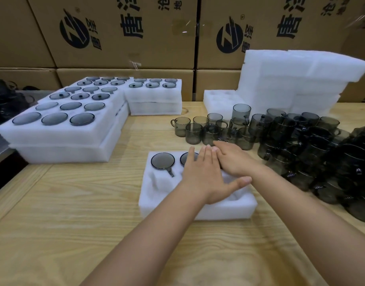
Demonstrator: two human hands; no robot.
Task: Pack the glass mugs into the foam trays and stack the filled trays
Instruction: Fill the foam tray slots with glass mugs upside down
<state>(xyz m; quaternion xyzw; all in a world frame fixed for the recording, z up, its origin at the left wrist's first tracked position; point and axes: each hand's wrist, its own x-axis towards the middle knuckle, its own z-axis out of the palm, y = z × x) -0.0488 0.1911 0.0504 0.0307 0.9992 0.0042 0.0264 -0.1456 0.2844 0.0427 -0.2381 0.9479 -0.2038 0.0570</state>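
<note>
A white foam tray [157, 195] lies on the wooden table in front of me. Its back row holds a smoked glass mug [162, 161] at the left and a second mug [185, 158] partly hidden by my fingers. My left hand [206, 176] lies flat on the tray with straight fingers. My right hand [237, 159] lies flat across the tray's back right corner, its fingertips over those of the left. What is under the hands is hidden. Loose grey mugs [200, 129] stand behind the tray.
Stacked filled trays [60, 139] sit at the left, another filled stack [156, 100] behind. Empty foam trays [291, 83] pile up at back right. A dense heap of dark mugs [321, 153] covers the right side. Cardboard boxes [124, 38] wall off the back.
</note>
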